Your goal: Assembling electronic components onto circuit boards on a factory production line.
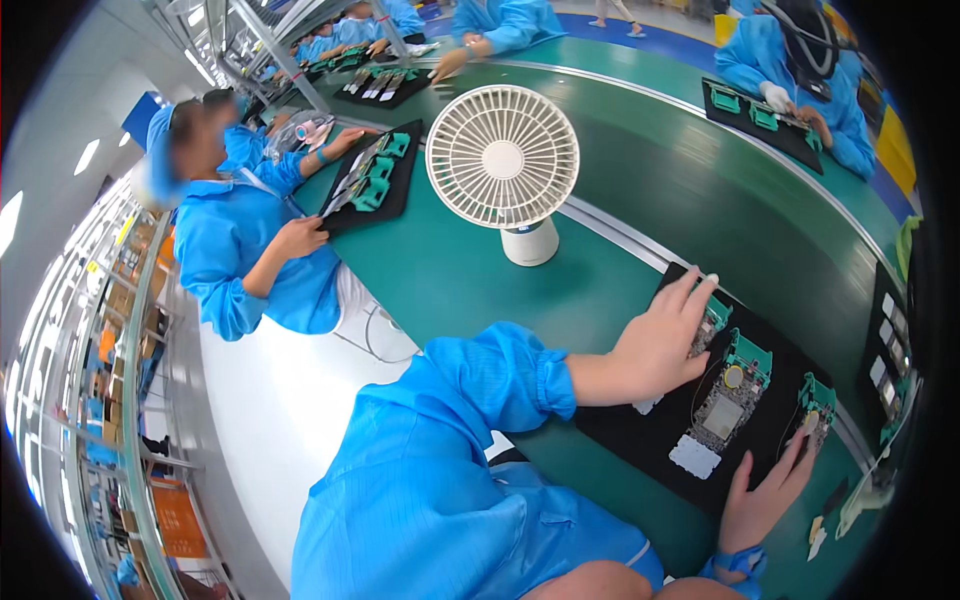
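Observation:
A black mat (657,452) lies on the green bench in front of me, holding three circuit boards with green plastic frames. My left hand (655,340) is open, fingers spread, over the left circuit board (714,322), hiding much of it. In the middle lies another circuit board (724,408) with a round yellowish part, a thin wire and a pale rectangular piece at its near end. My right hand (765,500) reaches in from the lower right, fingers stretched out and fingertips at the right circuit board (818,398). No grip shows in either hand.
A white fan (503,160) stands on the bench (400,290), beside the dark green conveyor belt (650,180). To the left, a co-worker holds a black board tray (395,190). Across the belt, another person handles a tray (765,125). Another black mat (878,345) lies at far right.

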Demonstrator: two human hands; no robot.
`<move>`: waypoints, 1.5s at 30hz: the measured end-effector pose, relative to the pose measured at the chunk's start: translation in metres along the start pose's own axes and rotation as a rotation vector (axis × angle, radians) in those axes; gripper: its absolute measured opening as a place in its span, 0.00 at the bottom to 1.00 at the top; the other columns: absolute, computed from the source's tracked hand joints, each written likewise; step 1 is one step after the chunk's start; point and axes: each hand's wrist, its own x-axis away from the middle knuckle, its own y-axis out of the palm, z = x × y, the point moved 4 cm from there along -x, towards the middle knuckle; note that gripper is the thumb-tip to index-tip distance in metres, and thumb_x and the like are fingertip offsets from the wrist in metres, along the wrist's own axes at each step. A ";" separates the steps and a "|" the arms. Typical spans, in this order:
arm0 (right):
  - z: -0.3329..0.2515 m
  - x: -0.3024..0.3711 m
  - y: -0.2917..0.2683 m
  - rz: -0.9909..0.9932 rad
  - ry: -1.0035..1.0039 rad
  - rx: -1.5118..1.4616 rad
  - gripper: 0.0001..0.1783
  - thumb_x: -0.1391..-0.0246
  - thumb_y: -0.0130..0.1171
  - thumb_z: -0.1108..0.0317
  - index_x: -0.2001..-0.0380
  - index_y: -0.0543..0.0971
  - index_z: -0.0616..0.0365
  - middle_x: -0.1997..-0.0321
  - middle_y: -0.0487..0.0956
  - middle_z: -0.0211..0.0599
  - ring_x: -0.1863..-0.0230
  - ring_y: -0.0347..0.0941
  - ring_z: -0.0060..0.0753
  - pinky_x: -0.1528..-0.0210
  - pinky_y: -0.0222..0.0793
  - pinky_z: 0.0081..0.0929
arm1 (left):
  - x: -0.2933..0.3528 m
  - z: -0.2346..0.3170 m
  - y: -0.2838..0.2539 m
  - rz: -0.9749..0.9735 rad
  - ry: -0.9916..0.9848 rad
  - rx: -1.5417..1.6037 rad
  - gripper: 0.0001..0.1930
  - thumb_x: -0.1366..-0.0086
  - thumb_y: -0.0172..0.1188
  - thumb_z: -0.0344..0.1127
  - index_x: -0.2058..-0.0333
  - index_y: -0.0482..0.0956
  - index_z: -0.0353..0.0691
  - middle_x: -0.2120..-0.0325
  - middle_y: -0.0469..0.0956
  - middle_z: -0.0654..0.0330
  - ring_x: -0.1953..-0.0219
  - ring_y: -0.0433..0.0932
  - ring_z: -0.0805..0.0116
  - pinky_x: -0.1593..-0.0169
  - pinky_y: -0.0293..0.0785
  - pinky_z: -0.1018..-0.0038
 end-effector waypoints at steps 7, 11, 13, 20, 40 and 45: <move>-0.001 0.012 0.012 -0.185 0.081 -0.249 0.40 0.45 0.57 0.73 0.31 0.55 0.56 0.32 0.56 0.58 0.31 0.51 0.60 0.31 0.48 0.44 | 0.003 -0.003 -0.005 0.078 -0.022 -0.030 0.46 0.49 0.69 0.38 0.36 0.52 0.34 0.36 0.51 0.38 0.36 0.56 0.39 0.39 0.65 0.57; -0.003 0.013 0.013 -0.136 -0.001 -0.179 0.36 0.44 0.56 0.72 0.33 0.58 0.57 0.35 0.59 0.58 0.34 0.55 0.61 0.33 0.52 0.44 | 0.016 0.030 -0.023 0.251 0.393 -0.072 0.37 0.51 0.69 0.37 0.44 0.63 0.34 0.42 0.60 0.41 0.39 0.60 0.40 0.39 0.62 0.52; -0.006 0.013 0.014 -0.187 0.026 -0.236 0.34 0.43 0.55 0.72 0.34 0.60 0.57 0.36 0.60 0.58 0.35 0.57 0.61 0.34 0.54 0.44 | 0.033 0.039 -0.010 0.024 0.308 0.081 0.21 0.47 0.64 0.34 0.55 0.69 0.36 0.57 0.70 0.50 0.54 0.72 0.50 0.53 0.72 0.60; -0.001 0.017 0.023 -0.335 0.026 -0.374 0.27 0.41 0.54 0.71 0.38 0.66 0.58 0.39 0.64 0.58 0.37 0.60 0.60 0.37 0.57 0.43 | 0.039 0.038 0.021 -0.213 0.208 0.036 0.11 0.42 0.58 0.35 0.66 0.68 0.37 0.68 0.69 0.53 0.68 0.75 0.54 0.69 0.74 0.60; 0.011 0.015 0.024 -0.291 0.149 -0.405 0.21 0.38 0.50 0.69 0.42 0.69 0.59 0.39 0.66 0.56 0.36 0.60 0.58 0.35 0.54 0.41 | 0.039 0.036 0.028 -0.561 0.164 0.381 0.12 0.42 0.59 0.32 0.62 0.66 0.36 0.72 0.77 0.51 0.70 0.78 0.48 0.68 0.74 0.57; 0.012 0.013 0.023 -0.326 0.184 -0.427 0.20 0.38 0.49 0.70 0.43 0.70 0.59 0.39 0.67 0.55 0.36 0.60 0.58 0.35 0.53 0.41 | 0.040 0.034 0.034 -0.468 0.355 0.239 0.12 0.43 0.62 0.35 0.65 0.69 0.38 0.71 0.75 0.53 0.69 0.78 0.50 0.67 0.74 0.58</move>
